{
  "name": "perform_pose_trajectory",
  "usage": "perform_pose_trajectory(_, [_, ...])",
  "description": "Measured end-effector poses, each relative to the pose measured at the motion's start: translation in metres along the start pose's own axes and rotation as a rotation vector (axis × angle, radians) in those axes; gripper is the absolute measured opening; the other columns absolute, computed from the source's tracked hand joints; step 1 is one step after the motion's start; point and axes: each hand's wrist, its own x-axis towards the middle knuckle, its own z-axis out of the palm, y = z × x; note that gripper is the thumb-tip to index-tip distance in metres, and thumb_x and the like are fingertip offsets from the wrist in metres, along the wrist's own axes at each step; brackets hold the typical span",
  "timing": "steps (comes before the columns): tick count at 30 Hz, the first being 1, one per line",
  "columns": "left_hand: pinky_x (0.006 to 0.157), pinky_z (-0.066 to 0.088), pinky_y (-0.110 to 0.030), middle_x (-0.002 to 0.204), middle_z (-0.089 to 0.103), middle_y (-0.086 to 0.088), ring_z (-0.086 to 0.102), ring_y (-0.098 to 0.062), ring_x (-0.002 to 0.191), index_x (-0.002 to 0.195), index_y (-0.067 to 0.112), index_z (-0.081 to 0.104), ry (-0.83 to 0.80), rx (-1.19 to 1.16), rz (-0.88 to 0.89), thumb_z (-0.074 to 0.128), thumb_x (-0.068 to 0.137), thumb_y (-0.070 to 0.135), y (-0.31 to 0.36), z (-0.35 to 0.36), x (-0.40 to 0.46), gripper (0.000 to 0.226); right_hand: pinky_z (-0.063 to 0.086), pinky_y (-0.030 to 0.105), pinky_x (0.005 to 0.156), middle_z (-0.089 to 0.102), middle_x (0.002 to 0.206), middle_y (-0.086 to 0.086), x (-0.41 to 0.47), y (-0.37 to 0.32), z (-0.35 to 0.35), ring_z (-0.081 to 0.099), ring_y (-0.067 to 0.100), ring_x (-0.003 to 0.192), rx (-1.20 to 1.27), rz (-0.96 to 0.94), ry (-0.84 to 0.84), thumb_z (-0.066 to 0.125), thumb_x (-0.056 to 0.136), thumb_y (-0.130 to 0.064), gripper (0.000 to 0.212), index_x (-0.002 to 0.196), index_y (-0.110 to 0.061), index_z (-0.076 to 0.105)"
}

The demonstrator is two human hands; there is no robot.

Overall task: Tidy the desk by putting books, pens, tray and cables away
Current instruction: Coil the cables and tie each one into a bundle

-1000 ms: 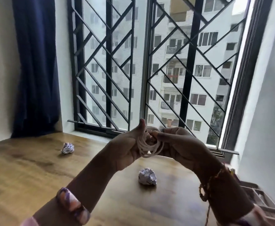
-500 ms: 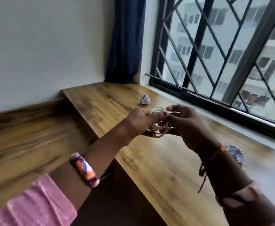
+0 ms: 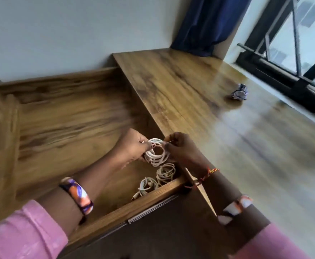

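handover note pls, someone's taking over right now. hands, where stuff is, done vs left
Left hand and right hand: both grip the coiled white cable, held over the open drawer.
Already in the drawer: two coiled cables, near its front right corner.
On the desk: one crumpled paper ball near the window. No books, pens or tray in view.
Done: two cables stowed.
Left: set the held coil in the drawer and shut it; probably bin the paper ball. Books, pens and tray cannot be checked from this view.
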Motion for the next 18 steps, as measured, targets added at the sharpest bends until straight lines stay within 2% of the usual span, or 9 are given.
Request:
perform_pose_trajectory(1, [0.059, 0.058, -0.033, 0.066, 0.068, -0.020, 0.064, -0.021, 0.051, 0.071, -0.003, 0.068, 0.019, 0.101, 0.001, 0.059, 0.085, 0.004, -0.009, 0.000, 0.011, 0.018, 0.053, 0.049, 0.068, 0.061, 0.072, 0.008, 0.004, 0.006, 0.000, 0.059, 0.024, 0.066, -0.108, -0.032, 0.054, 0.059, 0.087, -0.012, 0.013, 0.077, -0.019, 0.054])
perform_pose_trajectory(3, [0.053, 0.050, -0.023, 0.065, 0.069, -0.019, 0.061, -0.015, 0.046, 0.066, 0.001, 0.068, 0.048, 0.257, -0.010, 0.062, 0.084, 0.012, -0.023, 0.002, 0.029, 0.022, 0.054, 0.045, 0.068, 0.065, 0.072, 0.005, 0.010, 0.018, -0.008, 0.062, 0.025, 0.069, -0.223, -0.075, 0.205, 0.058, 0.088, -0.018, 0.011, 0.077, -0.019, 0.060])
perform_pose_trajectory(4, [0.052, 0.046, -0.024, 0.067, 0.070, -0.018, 0.060, -0.016, 0.049, 0.068, 0.000, 0.068, 0.060, 0.307, -0.016, 0.063, 0.083, 0.015, -0.028, 0.004, 0.036, 0.022, 0.053, 0.040, 0.066, 0.067, 0.075, 0.006, 0.011, 0.024, -0.016, 0.063, 0.024, 0.070, -0.300, -0.085, 0.288, 0.057, 0.088, -0.020, 0.011, 0.080, -0.017, 0.063])
perform_pose_trajectory(6, [0.056, 0.037, -0.030, 0.078, 0.070, -0.020, 0.062, -0.024, 0.067, 0.076, -0.002, 0.069, 0.062, 0.380, -0.039, 0.065, 0.083, 0.020, -0.035, 0.012, 0.047, 0.023, 0.047, 0.031, 0.064, 0.070, 0.083, 0.006, 0.004, 0.036, -0.033, 0.062, 0.020, 0.074, -0.485, -0.052, 0.395, 0.057, 0.089, -0.024, 0.013, 0.088, -0.015, 0.067])
perform_pose_trajectory(8, [0.063, 0.039, -0.030, 0.090, 0.069, -0.021, 0.064, -0.030, 0.087, 0.085, -0.001, 0.068, 0.040, 0.390, -0.082, 0.066, 0.083, 0.021, -0.044, 0.025, 0.061, 0.022, 0.050, 0.034, 0.065, 0.070, 0.086, 0.004, -0.003, 0.048, -0.044, 0.062, 0.019, 0.076, -0.553, -0.035, 0.432, 0.057, 0.088, -0.025, 0.013, 0.092, -0.016, 0.066])
perform_pose_trajectory(10, [0.074, 0.048, -0.031, 0.100, 0.069, -0.019, 0.064, -0.031, 0.096, 0.096, 0.002, 0.068, 0.031, 0.371, -0.132, 0.067, 0.082, 0.017, -0.051, 0.037, 0.073, 0.021, 0.051, 0.036, 0.066, 0.069, 0.083, 0.002, -0.009, 0.056, -0.046, 0.063, 0.019, 0.074, -0.571, -0.074, 0.434, 0.058, 0.088, -0.023, 0.009, 0.092, -0.018, 0.065])
perform_pose_trajectory(13, [0.081, 0.052, -0.036, 0.106, 0.067, -0.020, 0.063, -0.033, 0.100, 0.102, 0.001, 0.067, 0.056, 0.371, -0.167, 0.065, 0.080, 0.008, -0.054, 0.047, 0.083, 0.023, 0.048, 0.032, 0.062, 0.069, 0.080, 0.000, -0.013, 0.061, -0.041, 0.061, 0.018, 0.070, -0.608, -0.145, 0.460, 0.060, 0.087, -0.023, 0.006, 0.091, -0.020, 0.064])
perform_pose_trajectory(18, [0.087, 0.051, -0.037, 0.113, 0.064, -0.018, 0.061, -0.032, 0.106, 0.111, 0.005, 0.063, 0.033, 0.414, -0.159, 0.064, 0.079, 0.004, -0.058, 0.048, 0.084, 0.033, 0.047, 0.032, 0.059, 0.068, 0.075, 0.004, -0.011, 0.065, -0.040, 0.060, 0.022, 0.066, -0.619, -0.182, 0.498, 0.060, 0.087, -0.023, 0.007, 0.092, -0.019, 0.063])
